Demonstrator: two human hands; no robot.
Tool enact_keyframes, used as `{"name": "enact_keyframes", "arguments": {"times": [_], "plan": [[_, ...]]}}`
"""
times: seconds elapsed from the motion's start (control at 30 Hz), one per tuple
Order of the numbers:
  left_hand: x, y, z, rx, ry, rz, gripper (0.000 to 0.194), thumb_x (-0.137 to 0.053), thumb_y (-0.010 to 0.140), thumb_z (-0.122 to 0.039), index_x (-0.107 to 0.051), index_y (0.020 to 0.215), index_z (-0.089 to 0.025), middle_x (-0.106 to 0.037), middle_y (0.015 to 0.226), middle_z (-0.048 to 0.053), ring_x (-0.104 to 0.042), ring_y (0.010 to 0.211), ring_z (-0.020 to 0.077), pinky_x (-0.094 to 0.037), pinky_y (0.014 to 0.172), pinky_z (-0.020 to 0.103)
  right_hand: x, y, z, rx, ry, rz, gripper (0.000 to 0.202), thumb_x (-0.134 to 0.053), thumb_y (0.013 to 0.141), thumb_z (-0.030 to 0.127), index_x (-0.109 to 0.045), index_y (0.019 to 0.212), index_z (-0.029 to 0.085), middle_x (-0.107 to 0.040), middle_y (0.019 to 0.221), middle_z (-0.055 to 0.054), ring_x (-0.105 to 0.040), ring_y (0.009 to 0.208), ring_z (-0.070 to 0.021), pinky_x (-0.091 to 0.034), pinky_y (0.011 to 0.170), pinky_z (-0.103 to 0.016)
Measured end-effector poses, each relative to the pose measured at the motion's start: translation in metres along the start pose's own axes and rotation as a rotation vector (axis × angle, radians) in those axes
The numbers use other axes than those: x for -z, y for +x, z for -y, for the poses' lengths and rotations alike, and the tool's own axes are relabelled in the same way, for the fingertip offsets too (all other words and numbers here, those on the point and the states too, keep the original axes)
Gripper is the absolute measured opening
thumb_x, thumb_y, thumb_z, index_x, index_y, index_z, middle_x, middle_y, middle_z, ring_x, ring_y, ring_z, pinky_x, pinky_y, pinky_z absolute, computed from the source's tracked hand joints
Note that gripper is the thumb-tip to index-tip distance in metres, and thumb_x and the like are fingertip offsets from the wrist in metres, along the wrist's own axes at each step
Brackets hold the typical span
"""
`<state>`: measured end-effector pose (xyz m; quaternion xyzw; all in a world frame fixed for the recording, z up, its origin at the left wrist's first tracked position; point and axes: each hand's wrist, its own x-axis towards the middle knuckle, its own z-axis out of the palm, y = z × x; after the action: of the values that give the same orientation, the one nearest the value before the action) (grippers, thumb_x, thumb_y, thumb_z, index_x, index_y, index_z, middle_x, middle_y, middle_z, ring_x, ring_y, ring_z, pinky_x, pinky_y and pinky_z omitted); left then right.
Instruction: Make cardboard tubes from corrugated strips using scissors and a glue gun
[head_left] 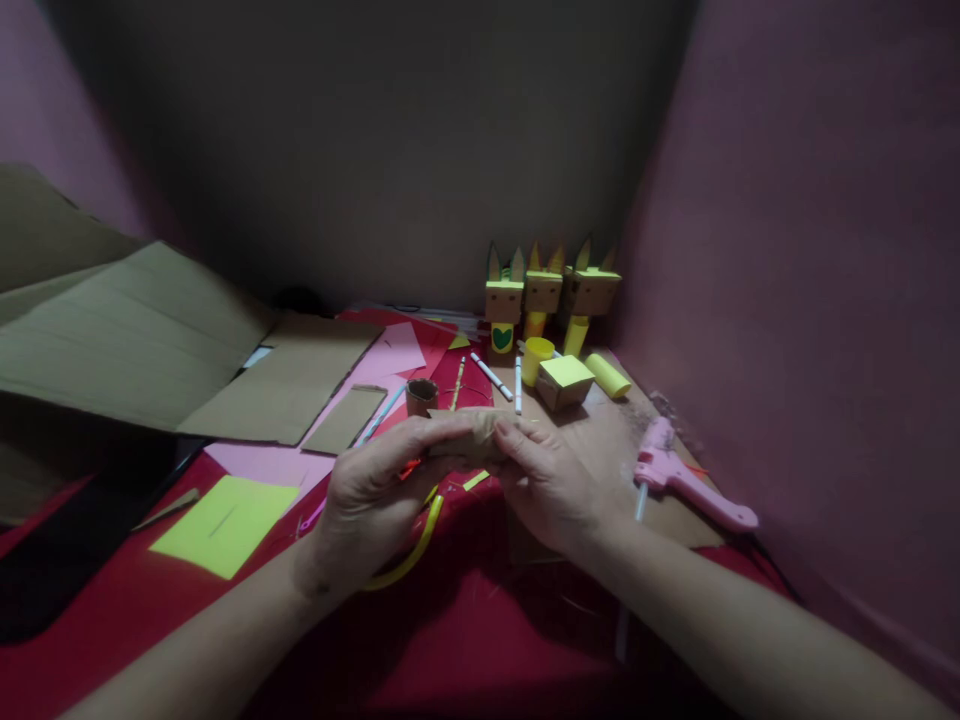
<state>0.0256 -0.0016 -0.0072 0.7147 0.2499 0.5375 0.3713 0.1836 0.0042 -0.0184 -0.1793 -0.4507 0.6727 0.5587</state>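
Note:
Between my two hands is a small piece of brown cardboard (474,438), held above the red tablecloth. My left hand (382,495) grips its left end, fingers closed round it. My right hand (544,480) pinches the right end between thumb and fingers. Much of the piece is hidden by the fingers, so its full shape does not show. Just behind it stands a brown cardboard tube (421,397). Below my left hand, a yellow curved handle (412,560) shows in part, perhaps of scissors. A small yellow paper strip (476,481) lies under the hands.
A pink glue gun (694,480) lies at right. Behind are a yellow-topped cardboard box (566,380), a yellow roll (607,375), a yellow cup (538,360), markers (491,377) and three eared cardboard figures (503,300). Large cardboard sheets (135,340) and yellow paper (225,525) are at left.

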Motion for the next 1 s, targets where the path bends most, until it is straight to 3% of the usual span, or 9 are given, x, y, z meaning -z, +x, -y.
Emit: {"name": "enact_keyframes", "arguments": {"times": [0.2,0.33,0.43,0.53,0.6,0.7,0.8,0.9,1.0], "plan": [[-0.002,0.000,-0.001,0.111,-0.078,0.007,0.029,-0.062,0.084,-0.007,-0.071,0.103,-0.026,-0.071,0.110,0.002,-0.067,0.103,0.0222,-0.055,0.096,0.040,0.005,0.001,0.003,-0.020,-0.096,-0.087,0.010,-0.069,0.076,0.029,-0.074,0.081,0.023,-0.072,0.083,-0.004,-0.065,0.086,-0.0200,-0.048,0.085,-0.039],[-0.002,-0.001,0.002,0.122,-0.056,-0.024,0.029,-0.064,0.082,-0.008,-0.072,0.101,-0.028,-0.072,0.109,0.000,-0.067,0.102,0.0194,-0.055,0.095,0.034,0.005,0.001,0.004,-0.010,-0.092,-0.042,0.010,-0.066,0.079,0.025,-0.074,0.083,0.022,-0.071,0.082,-0.003,-0.065,0.082,-0.0185,-0.049,0.086,-0.038],[0.001,0.002,0.003,0.194,-0.060,-0.114,0.028,-0.068,0.078,-0.009,-0.073,0.096,-0.029,-0.074,0.100,-0.004,-0.069,0.094,0.0144,-0.056,0.088,0.024,0.003,0.000,0.004,-0.024,-0.042,-0.042,0.011,-0.064,0.080,0.026,-0.074,0.085,0.021,-0.071,0.083,-0.003,-0.065,0.082,-0.0171,-0.050,0.085,-0.036],[0.006,0.008,0.002,0.315,-0.047,-0.213,0.027,-0.072,0.073,-0.009,-0.073,0.094,-0.026,-0.074,0.094,-0.003,-0.068,0.089,0.0118,-0.055,0.081,0.017,0.002,-0.002,0.006,-0.118,-0.074,-0.020,0.020,-0.067,0.079,0.028,-0.071,0.098,0.023,-0.070,0.098,-0.004,-0.064,0.087,-0.0169,-0.052,0.079,-0.034],[0.010,0.012,0.000,0.397,-0.094,-0.217,0.029,-0.074,0.071,-0.010,-0.072,0.096,-0.025,-0.073,0.095,-0.002,-0.067,0.089,0.0122,-0.055,0.078,0.016,0.002,-0.004,0.007,-0.202,-0.190,-0.030,0.030,-0.072,0.075,0.025,-0.068,0.105,0.023,-0.069,0.101,-0.004,-0.065,0.082,-0.0158,-0.053,0.070,-0.030],[0.011,0.015,-0.001,0.461,-0.197,-0.193,0.032,-0.075,0.070,-0.011,-0.070,0.099,-0.024,-0.072,0.095,-0.002,-0.066,0.088,0.0130,-0.055,0.076,0.018,0.004,-0.005,0.008,-0.261,-0.324,-0.096,0.026,-0.072,0.075,0.024,-0.069,0.100,0.019,-0.070,0.082,-0.003,-0.063,0.063,-0.0113,-0.051,0.059,-0.025],[0.009,0.014,-0.001,0.459,-0.220,-0.180,0.033,-0.076,0.069,-0.011,-0.069,0.099,-0.022,-0.071,0.093,-0.001,-0.065,0.086,0.0131,-0.055,0.076,0.019,0.006,-0.004,0.008,-0.314,-0.318,-0.127,0.015,-0.068,0.077,0.026,-0.070,0.088,0.017,-0.068,0.064,-0.001,-0.062,0.053,-0.0109,-0.049,0.053,-0.024],[0.008,0.014,-0.001,0.467,-0.213,-0.193,0.034,-0.077,0.067,-0.011,-0.069,0.099,-0.021,-0.071,0.094,0.000,-0.065,0.085,0.0134,-0.055,0.074,0.019,0.005,-0.004,0.010,-0.350,-0.310,-0.114,0.014,-0.069,0.076,0.028,-0.069,0.084,0.016,-0.067,0.062,-0.001,-0.061,0.051,-0.0118,-0.048,0.050,-0.024],[0.007,0.013,0.000,0.485,-0.246,-0.230,0.034,-0.077,0.067,-0.012,-0.068,0.097,-0.022,-0.071,0.096,0.000,-0.065,0.086,0.0140,-0.055,0.074,0.020,0.002,-0.004,0.013,-0.274,-0.367,-0.117,0.017,-0.069,0.077,0.032,-0.069,0.079,0.016,-0.065,0.067,0.000,-0.059,0.058,-0.0109,-0.048,0.057,-0.025]]}}
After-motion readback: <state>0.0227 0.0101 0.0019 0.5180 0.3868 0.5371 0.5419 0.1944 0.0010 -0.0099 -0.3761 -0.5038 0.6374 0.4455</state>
